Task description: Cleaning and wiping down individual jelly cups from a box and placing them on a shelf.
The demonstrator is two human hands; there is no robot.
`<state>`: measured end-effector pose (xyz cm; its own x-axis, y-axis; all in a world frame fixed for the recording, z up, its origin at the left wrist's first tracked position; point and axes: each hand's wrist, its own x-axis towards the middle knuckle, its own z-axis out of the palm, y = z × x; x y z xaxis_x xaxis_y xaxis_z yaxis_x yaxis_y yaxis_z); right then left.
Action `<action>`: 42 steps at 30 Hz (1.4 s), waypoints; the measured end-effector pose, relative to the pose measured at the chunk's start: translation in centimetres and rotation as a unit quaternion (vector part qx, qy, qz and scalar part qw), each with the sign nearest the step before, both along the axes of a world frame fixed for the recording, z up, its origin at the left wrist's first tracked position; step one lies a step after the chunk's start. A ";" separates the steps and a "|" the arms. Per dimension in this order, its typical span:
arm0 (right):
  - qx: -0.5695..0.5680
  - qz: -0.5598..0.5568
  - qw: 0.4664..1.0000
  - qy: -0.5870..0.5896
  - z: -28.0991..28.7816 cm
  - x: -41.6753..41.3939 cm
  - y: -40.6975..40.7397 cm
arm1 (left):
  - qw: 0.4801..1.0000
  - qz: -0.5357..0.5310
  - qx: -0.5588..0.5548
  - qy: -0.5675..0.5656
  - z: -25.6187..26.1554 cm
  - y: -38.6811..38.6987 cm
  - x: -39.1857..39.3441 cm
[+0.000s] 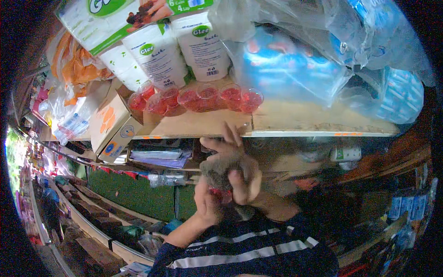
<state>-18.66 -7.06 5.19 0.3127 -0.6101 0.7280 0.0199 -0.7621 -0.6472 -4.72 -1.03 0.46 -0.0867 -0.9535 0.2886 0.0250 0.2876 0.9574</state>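
Observation:
My left hand is wrapped around a small clear container with red contents, held in front of my chest. Over it is my right hand, its fingers spread and blurred by motion. A greyish thing shows between the two hands, too smeared to name; whether the right hand grips it is unclear. Beyond the hands, several clear cups with red contents stand in a close row on a wooden shelf. Some of them overlap in view.
Behind the cups are Glee paper roll packs and blue plastic-wrapped packs. An open cardboard box juts past the shelf's front edge at left, near orange plastic bags. Papers or folders lie on a lower shelf.

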 end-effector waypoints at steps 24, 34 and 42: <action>0.031 0.140 0.973 -0.182 -4.6 -8.4 3.2 | 0.922 0.123 -0.345 -0.126 0.5 -3.6 -7.7; -0.180 0.017 0.982 0.059 -4.6 -12.9 3.2 | 0.957 -0.093 0.190 0.198 -6.3 -0.1 -11.9; -0.053 0.112 0.990 -0.071 -2.3 -15.0 2.7 | 0.947 -0.231 -0.222 -0.009 -1.5 -0.4 -12.2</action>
<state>-33.68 -4.37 2.84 0.3219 -0.4543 0.8307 0.2808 -0.7921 -0.5420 -16.89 -1.44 -1.03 -0.4742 -0.5974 0.6467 0.2304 0.6247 0.7461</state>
